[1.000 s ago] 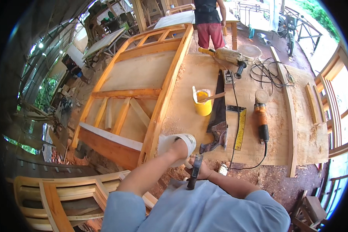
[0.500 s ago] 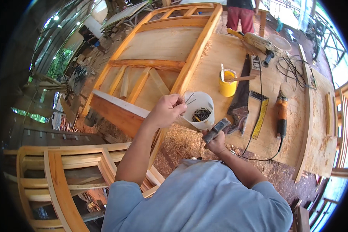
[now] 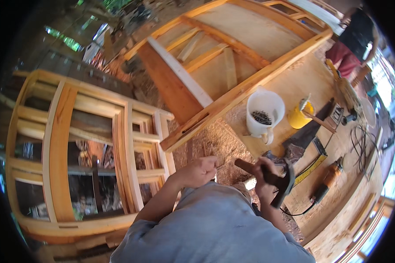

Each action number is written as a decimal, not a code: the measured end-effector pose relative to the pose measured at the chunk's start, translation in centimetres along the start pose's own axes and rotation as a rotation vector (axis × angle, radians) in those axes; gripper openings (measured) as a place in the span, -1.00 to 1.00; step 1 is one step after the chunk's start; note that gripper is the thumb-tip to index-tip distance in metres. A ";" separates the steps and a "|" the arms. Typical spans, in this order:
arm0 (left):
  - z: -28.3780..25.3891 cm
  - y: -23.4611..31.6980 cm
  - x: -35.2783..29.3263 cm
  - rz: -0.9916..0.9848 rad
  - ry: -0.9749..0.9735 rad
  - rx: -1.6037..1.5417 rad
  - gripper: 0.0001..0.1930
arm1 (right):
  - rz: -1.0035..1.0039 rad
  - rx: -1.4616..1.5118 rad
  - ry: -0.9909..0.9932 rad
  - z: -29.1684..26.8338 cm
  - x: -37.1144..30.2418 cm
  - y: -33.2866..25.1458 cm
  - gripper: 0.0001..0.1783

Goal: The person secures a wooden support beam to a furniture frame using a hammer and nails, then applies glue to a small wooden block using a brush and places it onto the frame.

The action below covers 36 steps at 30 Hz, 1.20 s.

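Left hand [image 3: 197, 172] pinching, right hand [image 3: 264, 177] wrapped round a hammer [image 3: 287, 190]

At left, the fingertips press together on something thin, probably a nail [image 3: 220, 166]: light, stiff, easily dropped, best pinched by the shank; further right, below the white bucket [image 3: 274, 105], the hammer lies across the right hand, likely rigid and heaviest at its curved dark head, best held toward the handle's free end
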<state>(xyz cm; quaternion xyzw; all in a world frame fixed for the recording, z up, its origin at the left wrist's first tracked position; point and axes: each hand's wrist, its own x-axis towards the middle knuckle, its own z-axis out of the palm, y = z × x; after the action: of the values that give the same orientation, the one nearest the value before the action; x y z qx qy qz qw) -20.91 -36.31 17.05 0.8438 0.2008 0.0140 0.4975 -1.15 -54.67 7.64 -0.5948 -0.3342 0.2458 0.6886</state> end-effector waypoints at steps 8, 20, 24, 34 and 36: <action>-2.2 0.8 -2.6 0.175 -0.030 0.168 -0.79 | -0.171 -0.118 -0.428 9.3 1.4 -4.0 -0.91; -13.1 -11.6 -8.4 0.266 0.505 -0.224 -0.89 | 0.244 -0.044 -0.182 28.3 0.5 -3.4 -0.88; -16.4 -13.9 -9.0 0.129 0.638 -0.840 -0.97 | 0.251 -0.084 -0.046 33.3 3.9 -4.9 -0.86; -21.4 -21.5 -10.0 -0.020 0.746 -0.485 -0.90 | 0.351 0.052 -0.157 35.5 7.0 -5.1 -0.82; -22.2 -19.6 -10.3 -0.146 0.536 -0.743 -0.82 | 0.375 0.040 -0.165 36.4 7.7 -4.9 -0.89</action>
<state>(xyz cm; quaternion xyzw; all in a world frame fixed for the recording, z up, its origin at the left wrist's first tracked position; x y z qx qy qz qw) -41.71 -13.14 13.48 0.5586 0.3626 0.2676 0.6963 -23.80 -25.95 16.26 -0.6108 -0.2679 0.4242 0.6126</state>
